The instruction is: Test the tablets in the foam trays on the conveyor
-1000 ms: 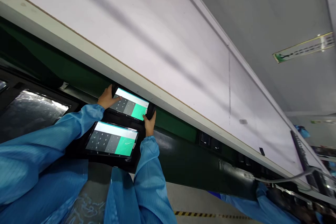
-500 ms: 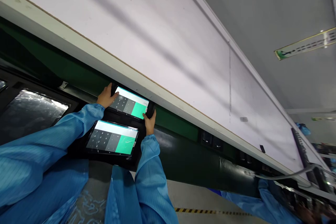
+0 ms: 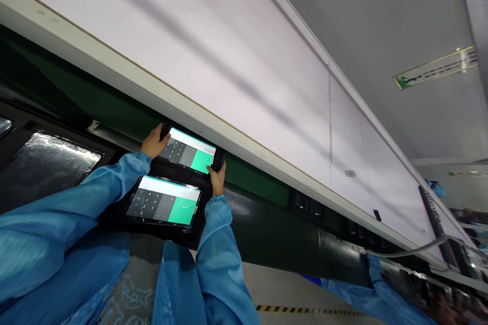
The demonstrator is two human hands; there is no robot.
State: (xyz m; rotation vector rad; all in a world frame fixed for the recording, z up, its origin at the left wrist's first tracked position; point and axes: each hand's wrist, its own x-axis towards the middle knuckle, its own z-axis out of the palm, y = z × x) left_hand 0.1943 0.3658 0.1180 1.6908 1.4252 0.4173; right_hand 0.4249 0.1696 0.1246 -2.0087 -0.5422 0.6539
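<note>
A tablet (image 3: 186, 155) with a lit calculator screen is held between my two hands, just below the edge of the white shelf. My left hand (image 3: 154, 143) grips its left end, the thumb lying over the keypad side of the screen. At the opposite end, my right hand (image 3: 217, 179) is wrapped round the dark edge, its thumb by the green panel. A second tablet (image 3: 162, 202), also showing a calculator, lies nearer my body, in a dark tray or frame. Neither hand touches that one.
A white shelf (image 3: 229, 71) slants across the view above my hands. To the left is a dark frame with a shiny film-covered panel (image 3: 49, 162). Dark devices (image 3: 307, 203) sit under the shelf. A cable (image 3: 407, 252) and another person's blue sleeve (image 3: 351, 292) are at right.
The number line on the held tablet's calculator now shows a longer string of digits. Both hands keep their grip with hardly any movement; the view has shifted slightly.
</note>
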